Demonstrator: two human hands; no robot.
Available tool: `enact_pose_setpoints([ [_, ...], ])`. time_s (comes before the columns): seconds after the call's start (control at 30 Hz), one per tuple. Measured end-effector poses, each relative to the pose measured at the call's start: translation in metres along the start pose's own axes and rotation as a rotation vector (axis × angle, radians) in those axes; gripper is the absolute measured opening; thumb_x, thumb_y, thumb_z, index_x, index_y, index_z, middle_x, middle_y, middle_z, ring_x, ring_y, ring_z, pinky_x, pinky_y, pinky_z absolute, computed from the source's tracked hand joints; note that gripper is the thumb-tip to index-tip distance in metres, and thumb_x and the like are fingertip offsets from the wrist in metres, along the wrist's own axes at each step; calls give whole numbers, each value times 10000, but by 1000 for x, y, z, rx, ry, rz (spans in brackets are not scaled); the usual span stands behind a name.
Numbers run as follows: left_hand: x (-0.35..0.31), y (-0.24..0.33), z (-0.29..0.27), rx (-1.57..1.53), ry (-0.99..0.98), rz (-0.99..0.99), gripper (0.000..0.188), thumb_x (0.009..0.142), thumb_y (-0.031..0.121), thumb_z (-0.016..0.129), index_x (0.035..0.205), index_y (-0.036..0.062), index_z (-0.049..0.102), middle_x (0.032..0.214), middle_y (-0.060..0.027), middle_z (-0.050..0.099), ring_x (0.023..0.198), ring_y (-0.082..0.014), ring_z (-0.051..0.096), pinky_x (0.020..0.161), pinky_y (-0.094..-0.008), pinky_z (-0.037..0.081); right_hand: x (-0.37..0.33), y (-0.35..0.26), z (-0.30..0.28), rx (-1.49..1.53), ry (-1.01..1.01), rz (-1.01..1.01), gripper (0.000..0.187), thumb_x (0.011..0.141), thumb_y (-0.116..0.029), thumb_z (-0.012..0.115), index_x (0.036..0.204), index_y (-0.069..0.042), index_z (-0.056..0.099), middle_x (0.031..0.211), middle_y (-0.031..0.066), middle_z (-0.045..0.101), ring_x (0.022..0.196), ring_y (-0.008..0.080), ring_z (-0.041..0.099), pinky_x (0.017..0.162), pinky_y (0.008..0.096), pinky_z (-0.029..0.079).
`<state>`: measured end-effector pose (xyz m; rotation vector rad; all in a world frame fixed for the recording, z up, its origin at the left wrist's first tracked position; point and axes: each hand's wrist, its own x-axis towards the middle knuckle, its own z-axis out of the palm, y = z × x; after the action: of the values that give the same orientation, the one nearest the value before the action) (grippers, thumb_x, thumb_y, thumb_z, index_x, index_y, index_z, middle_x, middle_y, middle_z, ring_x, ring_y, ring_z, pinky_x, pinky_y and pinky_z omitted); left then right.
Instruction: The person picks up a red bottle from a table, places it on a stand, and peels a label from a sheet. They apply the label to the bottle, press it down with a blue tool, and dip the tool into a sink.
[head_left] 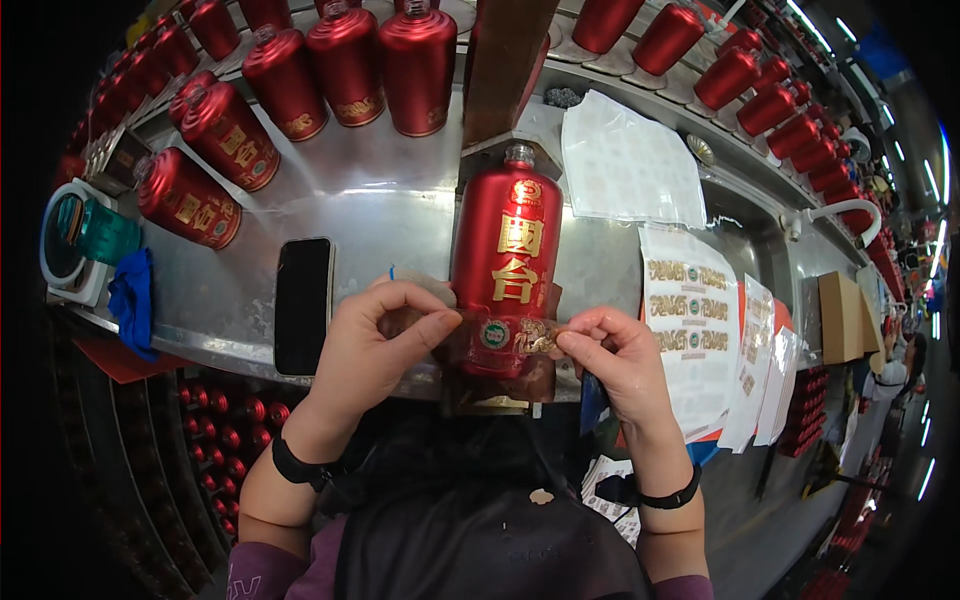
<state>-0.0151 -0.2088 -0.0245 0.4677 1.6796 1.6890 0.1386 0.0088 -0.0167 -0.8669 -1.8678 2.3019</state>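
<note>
A red glass bottle (507, 225) with gold lettering lies in front of me, its neck pointing away, resting on a brown support at the bench edge. Across its lower part stretches a thin see-through decal strip (497, 335) with a green round emblem and gold pattern. My left hand (392, 335) pinches the strip's left end between thumb and fingertips. At the other end, my right hand (615, 358) pinches the strip beside the gold pattern. The strip lies over the bottle's front; whether it is stuck there I cannot tell.
Several red bottles (415, 75) stand behind on the steel bench. A black phone (303, 305) lies left of my left hand. Decal sheets (690, 330) and a white sheet (632, 160) lie at the right, near a sink (745, 215). A brown post (505, 70) rises behind the bottle.
</note>
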Motion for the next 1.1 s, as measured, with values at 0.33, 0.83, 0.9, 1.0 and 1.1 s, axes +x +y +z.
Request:
enact_pose_setpoints([
  [0.33,1,1,-3,-111,-2,-65,79,930,74,724,927,0,695,899,22,612,773,-22,514,691,-193,412,-1,-10,-6,30,-67,101,74,937,-29,687,1003,-23,656,922,18,701,841,58,637,741,196,472],
  [0.83,6,5,-11,-203,-63,-95,48,947,27,684,960,-16,666,1025,-43,681,902,-62,594,808,-222,480,11,-10,-3,18,-5,71,69,910,-87,722,947,-52,675,744,29,694,577,50,563,511,189,407],
  [0.9,7,6,-11,-203,-64,-105,49,946,26,684,960,-17,666,1035,-50,681,909,-67,594,815,-227,481,13,-11,-9,-3,-34,109,83,919,-76,714,975,-32,671,824,35,700,695,71,607,628,209,451],
  [1.0,7,5,-11,-192,-64,-111,49,944,25,686,961,-17,667,1035,-53,683,908,-69,600,810,-227,485,15,-12,-9,-7,-65,142,98,929,-66,704,1002,-12,668,904,41,706,815,91,650,746,228,494],
  [1.1,9,5,-12,-192,-61,-118,48,943,25,687,956,-17,667,1029,-52,683,902,-66,601,798,-225,486,16,-11,-7,7,-63,132,96,934,-68,701,1004,-11,668,908,43,708,819,91,649,747,227,489],
])
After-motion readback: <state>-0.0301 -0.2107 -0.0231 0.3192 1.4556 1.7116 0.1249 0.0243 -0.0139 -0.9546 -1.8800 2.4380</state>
